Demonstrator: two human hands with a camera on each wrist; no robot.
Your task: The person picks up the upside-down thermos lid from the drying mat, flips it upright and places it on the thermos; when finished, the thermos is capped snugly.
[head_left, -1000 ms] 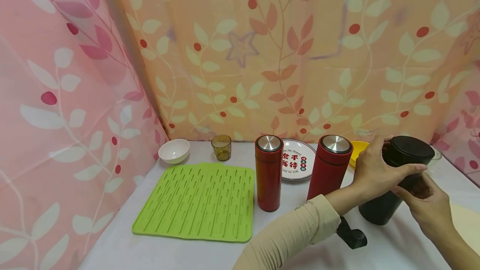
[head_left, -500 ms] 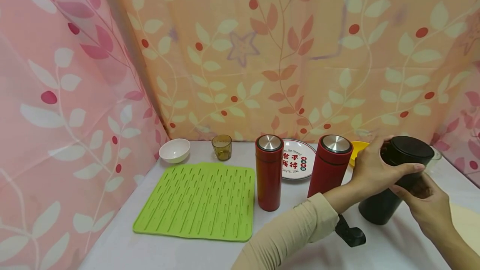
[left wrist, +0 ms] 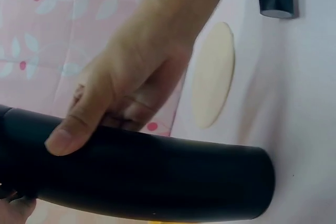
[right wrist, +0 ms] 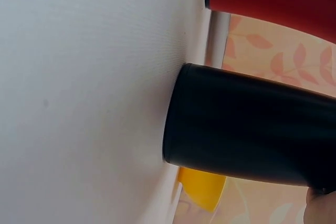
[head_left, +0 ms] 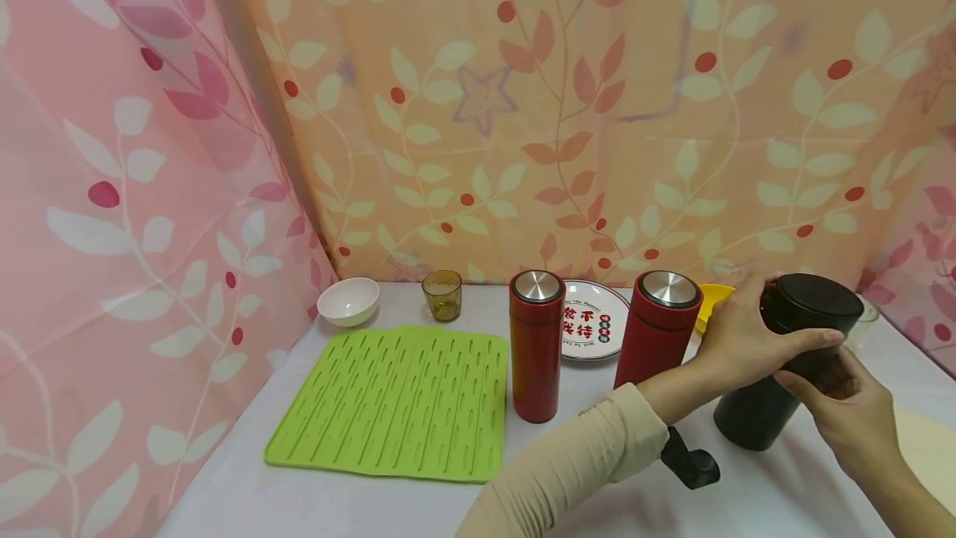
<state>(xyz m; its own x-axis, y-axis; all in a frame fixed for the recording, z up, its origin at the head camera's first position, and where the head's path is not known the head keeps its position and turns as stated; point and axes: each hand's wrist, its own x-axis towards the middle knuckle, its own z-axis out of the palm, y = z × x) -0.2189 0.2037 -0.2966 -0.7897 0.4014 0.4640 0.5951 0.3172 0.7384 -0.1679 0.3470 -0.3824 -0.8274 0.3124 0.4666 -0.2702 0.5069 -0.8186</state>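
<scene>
A tall black thermos flask [head_left: 769, 405] stands on the table at the right, leaning slightly in the head view. My left hand [head_left: 743, 343] grips its upper part near the lid, thumb across the front. Lower down, my right hand [head_left: 851, 422] holds the side of the flask with curled fingers. The left wrist view has the flask [left wrist: 157, 174] lying across it, with the right hand's thumb [left wrist: 63, 140] pressed on its side. In the right wrist view the flask's base [right wrist: 178, 114] meets the table. Fingers behind the flask are hidden.
Two red flasks [head_left: 535, 355] [head_left: 657, 330] stand left of the hands, before a white plate [head_left: 597, 318]. Behind is a yellow dish [head_left: 713, 297]. A green mat [head_left: 396, 405], white bowl [head_left: 348, 302] and amber glass [head_left: 442, 295] lie left. A flat cream round [head_left: 926, 463] lies right.
Both hands keep their hold on the black flask, which stays in place. The left forearm and the black piece at its wrist have shifted slightly left.
</scene>
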